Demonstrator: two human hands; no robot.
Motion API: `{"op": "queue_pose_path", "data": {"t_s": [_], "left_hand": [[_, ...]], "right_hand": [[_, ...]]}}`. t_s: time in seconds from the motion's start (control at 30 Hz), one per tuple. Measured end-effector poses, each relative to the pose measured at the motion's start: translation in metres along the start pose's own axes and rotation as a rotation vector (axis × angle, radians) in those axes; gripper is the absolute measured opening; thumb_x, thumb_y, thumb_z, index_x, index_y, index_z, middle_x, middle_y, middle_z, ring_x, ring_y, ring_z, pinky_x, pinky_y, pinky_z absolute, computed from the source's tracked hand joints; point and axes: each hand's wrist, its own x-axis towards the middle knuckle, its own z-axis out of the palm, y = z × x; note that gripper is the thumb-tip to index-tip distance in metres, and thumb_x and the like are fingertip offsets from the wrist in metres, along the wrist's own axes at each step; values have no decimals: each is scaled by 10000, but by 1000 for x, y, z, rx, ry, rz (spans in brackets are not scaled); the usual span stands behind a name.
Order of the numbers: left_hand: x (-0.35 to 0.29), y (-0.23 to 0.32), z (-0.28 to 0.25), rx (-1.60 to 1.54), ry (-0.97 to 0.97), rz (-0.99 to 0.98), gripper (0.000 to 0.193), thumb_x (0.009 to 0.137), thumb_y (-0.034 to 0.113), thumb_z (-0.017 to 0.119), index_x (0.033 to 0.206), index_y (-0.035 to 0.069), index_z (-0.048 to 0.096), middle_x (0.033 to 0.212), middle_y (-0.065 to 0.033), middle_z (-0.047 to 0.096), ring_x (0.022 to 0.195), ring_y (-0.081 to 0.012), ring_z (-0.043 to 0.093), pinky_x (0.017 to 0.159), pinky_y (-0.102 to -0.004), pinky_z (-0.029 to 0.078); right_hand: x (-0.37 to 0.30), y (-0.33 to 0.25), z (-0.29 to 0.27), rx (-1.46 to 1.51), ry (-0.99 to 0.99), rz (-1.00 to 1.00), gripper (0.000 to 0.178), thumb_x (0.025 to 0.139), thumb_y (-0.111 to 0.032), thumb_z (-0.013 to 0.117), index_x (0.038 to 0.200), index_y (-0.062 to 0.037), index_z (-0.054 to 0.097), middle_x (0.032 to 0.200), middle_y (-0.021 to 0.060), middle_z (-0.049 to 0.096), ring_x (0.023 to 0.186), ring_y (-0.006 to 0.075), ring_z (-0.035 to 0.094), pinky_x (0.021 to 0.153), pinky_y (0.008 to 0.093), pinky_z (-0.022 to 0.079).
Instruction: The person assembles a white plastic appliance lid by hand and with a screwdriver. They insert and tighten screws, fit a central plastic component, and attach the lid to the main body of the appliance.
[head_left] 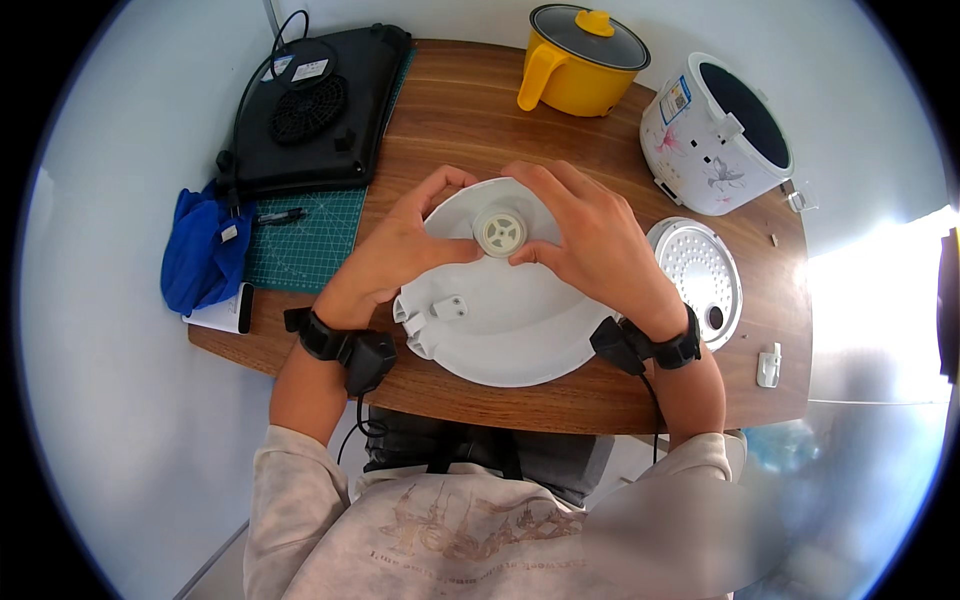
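Note:
A white plastic rice cooker lid (510, 325) lies hollow side up near the table's front edge. Set in its far part is a round, pale steam vent piece (500, 232) with a spoked centre. My left hand (410, 240) grips the lid's far left rim, its thumb pressed beside the vent. On the opposite side my right hand (590, 230) holds the far right rim, fingers over the edge and thumb at the vent. Hinge parts show at the lid's left end. Both hands' fingertips are partly hidden behind the rim.
At the back right stands the white flowered rice cooker body (700, 150); a perforated inner lid (705, 265) and a small white clip (769, 366) lie nearer. A yellow pot (580, 80) is behind. Left are a black appliance (310, 120), cutting mat (320, 235) and blue cloth (205, 250).

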Motion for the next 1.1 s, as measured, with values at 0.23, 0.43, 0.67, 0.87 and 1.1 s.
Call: {"op": "queue_pose_path", "data": {"t_s": [0.23, 0.43, 0.67, 0.87, 1.1], "left_hand": [[0, -2, 0, -9, -8, -18, 603, 699, 35, 814, 1239, 100, 555, 1185, -27, 619, 1134, -163, 590, 974, -307, 467], [-1, -3, 0, -23, 1, -9, 584, 709, 41, 807, 1234, 100, 558, 1163, -21, 629, 1105, -159, 606, 969, -302, 468], [-3, 3, 1, -8, -5, -6, 540, 747, 46, 783, 1237, 66, 555, 1107, -59, 648, 1040, -145, 618, 894, -271, 493], [-5, 8, -1, -2, -36, -18, 525, 754, 57, 780, 1228, 64, 555, 1098, -53, 650, 1031, -140, 616, 893, -279, 491], [-5, 9, 0, -22, -40, -66, 622, 691, 79, 793, 1271, 83, 568, 1177, -46, 641, 1119, -173, 607, 992, -291, 441]], "right_hand": [[-1, 2, -5, 61, -24, -23, 647, 776, -183, 819, 1335, -88, 507, 1142, 160, 613, 1004, 352, 651, 829, 439, 538], [1, 0, -7, 38, -4, -54, 610, 785, -215, 816, 1304, -76, 527, 1076, 158, 637, 920, 361, 668, 781, 424, 556], [-1, 3, -1, -55, 49, -95, 573, 797, -204, 790, 1290, -65, 534, 1034, 175, 654, 891, 377, 678, 718, 410, 565], [-2, 4, -3, 16, 14, -77, 540, 832, -140, 755, 1313, -55, 527, 1067, 192, 656, 909, 401, 667, 749, 430, 561], [-3, 5, -7, 100, -24, -58, 536, 842, -131, 752, 1319, -60, 519, 1094, 204, 648, 954, 412, 655, 816, 451, 546]]}}
